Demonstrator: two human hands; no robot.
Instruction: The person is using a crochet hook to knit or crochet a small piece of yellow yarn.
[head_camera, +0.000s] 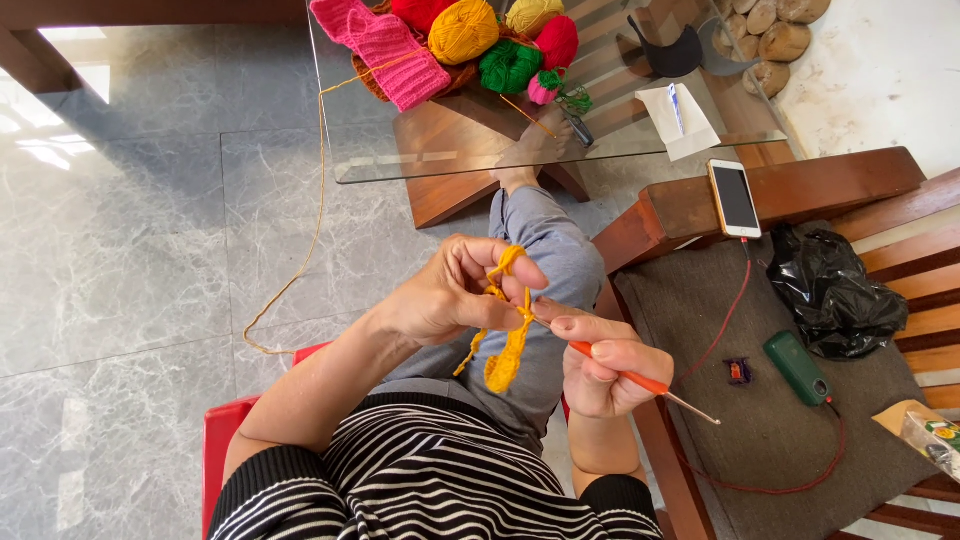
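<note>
Above open floor, left hand (440, 290) grips yellow crochet piece (507, 350); right hand (600, 365) grips orange hook (625, 378).

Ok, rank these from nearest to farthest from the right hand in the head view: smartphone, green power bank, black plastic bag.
From the right hand:
1. Green power bank, on the brown cushion beside it.
2. Smartphone, up on the wooden armrest.
3. Black plastic bag, farther along the cushion; nearly level with the smartphone.

glass table (420, 170) — yarn balls (463, 30) | pink knit (385, 45) | paper (685, 120)
</note>
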